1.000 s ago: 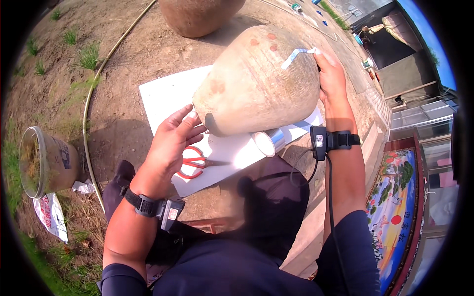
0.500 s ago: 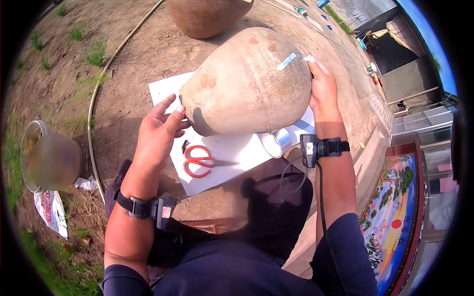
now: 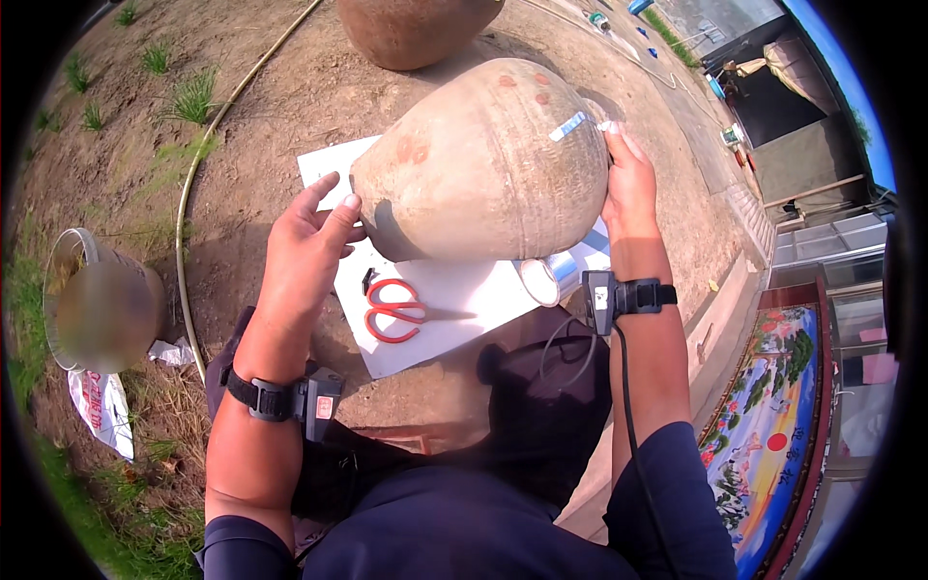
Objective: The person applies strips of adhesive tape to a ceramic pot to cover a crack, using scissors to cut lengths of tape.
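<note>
A large tan clay jar (image 3: 464, 164) lies on its side in front of me, its narrower base to the left. Reddish patches mark its wall, and a short blue-and-white strip (image 3: 567, 126) sticks near its neck. At the base, my left hand (image 3: 311, 227) grips the edge with thumb and fingers. Around the mouth end is my right hand (image 3: 630, 184), some fingers hidden behind the jar and a small white bit at the fingertips. Below the jar, a pair of scissors (image 3: 394, 311) with red handles and a roll of clear tape (image 3: 538, 281) rest on a white board (image 3: 401, 360).
Another brown clay jar (image 3: 416, 34) stands beyond on the dirt. A bucket (image 3: 106, 309) is at the left, beside a hose (image 3: 181, 232) and a white plastic scrap (image 3: 101, 411). A framed colourful picture (image 3: 764, 435) leans at the right near the building.
The blue-and-white strip looks shorter and no longer runs up to my right fingertips. My right hand has shifted slightly down along the jar's mouth end. My left hand keeps its place at the base.
</note>
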`<state>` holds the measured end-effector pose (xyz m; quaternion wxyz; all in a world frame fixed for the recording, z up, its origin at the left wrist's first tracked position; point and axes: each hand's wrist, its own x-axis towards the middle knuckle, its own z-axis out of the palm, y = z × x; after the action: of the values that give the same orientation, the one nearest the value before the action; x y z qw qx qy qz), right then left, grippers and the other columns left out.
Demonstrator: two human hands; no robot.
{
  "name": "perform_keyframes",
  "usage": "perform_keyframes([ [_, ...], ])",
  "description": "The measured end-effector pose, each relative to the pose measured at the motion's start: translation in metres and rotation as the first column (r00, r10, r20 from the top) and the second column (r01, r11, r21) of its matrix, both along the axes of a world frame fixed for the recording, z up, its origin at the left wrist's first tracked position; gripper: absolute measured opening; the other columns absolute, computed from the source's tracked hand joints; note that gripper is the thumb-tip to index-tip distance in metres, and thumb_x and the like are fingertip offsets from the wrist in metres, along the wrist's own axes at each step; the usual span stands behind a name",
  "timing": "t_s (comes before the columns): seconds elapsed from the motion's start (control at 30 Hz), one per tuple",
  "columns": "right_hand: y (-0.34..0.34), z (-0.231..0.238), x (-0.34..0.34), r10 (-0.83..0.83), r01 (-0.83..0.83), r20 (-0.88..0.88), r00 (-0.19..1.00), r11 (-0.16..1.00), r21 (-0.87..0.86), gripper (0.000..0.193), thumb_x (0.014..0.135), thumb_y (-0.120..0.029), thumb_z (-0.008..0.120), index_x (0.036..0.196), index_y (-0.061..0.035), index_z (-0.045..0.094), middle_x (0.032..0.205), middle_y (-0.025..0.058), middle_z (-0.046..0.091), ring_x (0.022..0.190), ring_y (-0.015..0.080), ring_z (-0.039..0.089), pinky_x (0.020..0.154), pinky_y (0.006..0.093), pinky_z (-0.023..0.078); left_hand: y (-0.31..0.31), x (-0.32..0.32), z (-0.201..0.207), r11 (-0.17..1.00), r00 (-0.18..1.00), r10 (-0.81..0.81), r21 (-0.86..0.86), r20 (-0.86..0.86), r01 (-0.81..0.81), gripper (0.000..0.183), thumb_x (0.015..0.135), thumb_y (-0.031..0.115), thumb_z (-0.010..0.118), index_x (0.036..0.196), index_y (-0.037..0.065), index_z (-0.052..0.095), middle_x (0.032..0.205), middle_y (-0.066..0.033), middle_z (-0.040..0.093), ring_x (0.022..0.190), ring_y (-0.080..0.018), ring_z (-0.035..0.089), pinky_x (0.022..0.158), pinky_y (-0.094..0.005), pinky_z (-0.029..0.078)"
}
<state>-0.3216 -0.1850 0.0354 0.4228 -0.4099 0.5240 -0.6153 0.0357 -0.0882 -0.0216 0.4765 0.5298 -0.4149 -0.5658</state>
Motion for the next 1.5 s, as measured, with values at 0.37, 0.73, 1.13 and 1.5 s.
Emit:
perform_keyframes([
  [0.37, 0.012, -0.019, -0.011, -0.038, 0.035, 0.088, 0.995, 0.999, 0.027, 0.033, 0.106, -0.024, 0.057, 0.115, 0.0061, 0.066, 0.105, 0.0106, 0.070, 0.092, 0.0182, 0.067, 0.082, 0.0334, 0.055, -0.002, -0.009, -0.003, 0.998, 0.992, 0.043, -0.058, 0.114, -0.037, 0.058, 0.100, 0.026, 0.066, 0.145, -0.005, 0.047, 0.104, -0.0129, 0.073, 0.091, -0.0172, 0.072, 0.077, -0.0275, 0.051],
  [0.73, 0.014, -0.035, -0.026, -0.059, 0.053, 0.153, 0.986, 0.998, 0.040, 0.034, 0.106, -0.023, 0.056, 0.120, 0.0069, 0.064, 0.111, 0.0140, 0.070, 0.098, 0.0216, 0.067, 0.086, 0.0354, 0.055, -0.006, -0.020, -0.004, 0.991, 0.972, 0.075, -0.121, 0.223, -0.049, 0.055, 0.099, 0.025, 0.068, 0.140, -0.006, 0.051, 0.101, -0.0129, 0.073, 0.090, -0.0165, 0.071, 0.078, -0.0275, 0.053],
  [1.13, 0.011, -0.022, -0.016, -0.104, 0.095, 0.079, 0.991, 0.989, 0.109, 0.039, 0.106, -0.026, 0.057, 0.127, 0.0060, 0.062, 0.118, 0.0143, 0.070, 0.103, 0.0221, 0.068, 0.090, 0.0351, 0.055, -0.011, -0.026, -0.009, 0.989, 0.975, 0.083, -0.139, 0.207, -0.054, 0.050, 0.099, 0.024, 0.067, 0.136, -0.006, 0.054, 0.106, -0.0113, 0.072, 0.095, -0.0158, 0.070, 0.079, -0.0281, 0.053],
  [1.5, 0.011, -0.026, -0.026, -0.044, 0.038, 0.051, 0.998, 0.993, 0.111, 0.043, 0.105, -0.031, 0.057, 0.130, 0.0046, 0.060, 0.121, 0.0135, 0.069, 0.108, 0.0210, 0.067, 0.093, 0.0351, 0.054, -0.017, -0.033, -0.020, 0.982, 0.965, 0.123, -0.171, 0.230, -0.084, 0.045, 0.096, 0.018, 0.070, 0.129, -0.010, 0.059, 0.103, -0.0179, 0.073, 0.093, -0.0178, 0.070, 0.081, -0.0303, 0.056],
])
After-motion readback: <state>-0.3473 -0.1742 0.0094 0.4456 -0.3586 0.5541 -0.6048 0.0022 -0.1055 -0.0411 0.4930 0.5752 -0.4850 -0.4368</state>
